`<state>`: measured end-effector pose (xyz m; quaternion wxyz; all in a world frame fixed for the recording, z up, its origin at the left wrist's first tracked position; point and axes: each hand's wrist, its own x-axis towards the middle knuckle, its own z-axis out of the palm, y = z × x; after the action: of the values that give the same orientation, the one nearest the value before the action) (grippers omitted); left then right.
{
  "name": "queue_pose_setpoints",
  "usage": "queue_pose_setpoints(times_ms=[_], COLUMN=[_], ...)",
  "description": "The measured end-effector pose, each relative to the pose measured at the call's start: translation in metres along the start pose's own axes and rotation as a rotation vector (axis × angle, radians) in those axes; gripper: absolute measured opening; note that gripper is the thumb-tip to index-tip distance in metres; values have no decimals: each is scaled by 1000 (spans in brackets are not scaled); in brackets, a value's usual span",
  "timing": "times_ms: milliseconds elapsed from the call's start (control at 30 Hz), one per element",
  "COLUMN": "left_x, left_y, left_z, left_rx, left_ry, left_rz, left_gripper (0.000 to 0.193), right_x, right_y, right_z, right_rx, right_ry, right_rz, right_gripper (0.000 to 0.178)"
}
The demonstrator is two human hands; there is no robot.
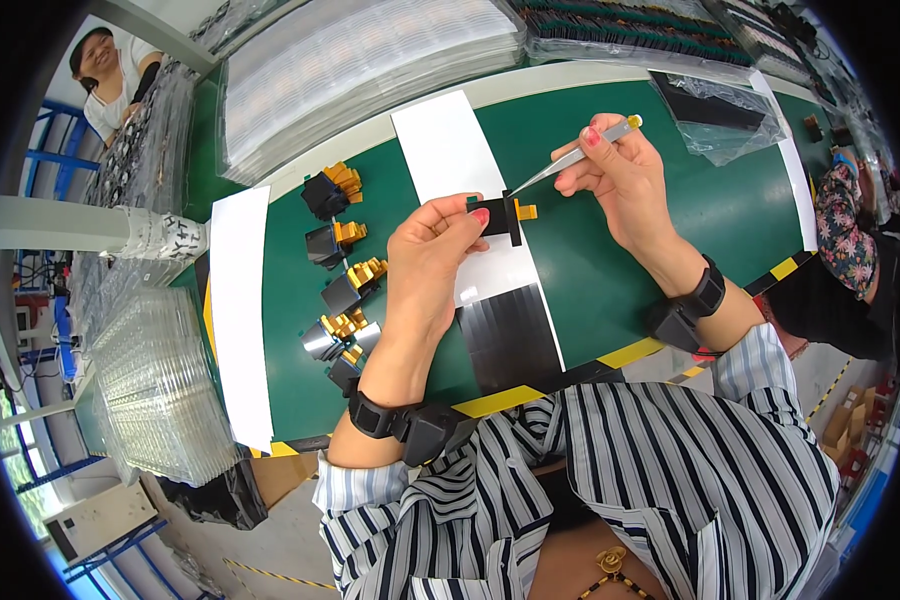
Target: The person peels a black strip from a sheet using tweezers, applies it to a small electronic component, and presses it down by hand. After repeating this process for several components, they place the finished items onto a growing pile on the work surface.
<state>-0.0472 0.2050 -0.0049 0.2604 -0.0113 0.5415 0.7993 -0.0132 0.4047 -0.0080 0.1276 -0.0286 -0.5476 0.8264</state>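
Between the thumb and fingers of my left hand (432, 250) is a small black panel (489, 218) with a gold ribbon cable (527, 212) sticking out on its right. A narrow black strip (515, 228) runs across the panel's right end. My right hand (625, 180) is closed on metal tweezers (566, 162), which slant down to the left. Their tips touch or nearly touch the top of the strip; I cannot tell which. Both hands are above a white sheet (445, 140) on the green mat (610, 300). A black sheet (513, 340) lies nearer to me.
Several dark panels with gold ribbon cables (342, 290) form a column left of my left hand. Beyond are stacked clear trays (370, 80); more trays (160, 390) stand at the left. A clear bag (725, 125) lies far right. One person (110, 85) is far left, another (850, 230) at right.
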Motion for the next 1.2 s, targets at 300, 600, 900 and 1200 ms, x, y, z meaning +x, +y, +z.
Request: queue_pose_setpoints(times_ms=[300, 600, 900, 1200], left_x=[2, 0, -5, -10], left_y=[-2, -12, -15, -9], left_z=[-4, 13, 17, 15], left_rx=[-229, -447, -360, 441], left_ry=[-120, -132, -171, 121], left_rz=[-98, -33, 10, 532], left_gripper=[13, 7, 11, 8], right_x=[-5, -30, -29, -28], right_y=[-3, -1, 2, 6], right_z=[9, 35, 36, 34], right_rx=[-12, -703, -691, -673], right_ry=[92, -67, -17, -7], right_rz=[-275, -358, -287, -291], right_gripper=[13, 12, 11, 10])
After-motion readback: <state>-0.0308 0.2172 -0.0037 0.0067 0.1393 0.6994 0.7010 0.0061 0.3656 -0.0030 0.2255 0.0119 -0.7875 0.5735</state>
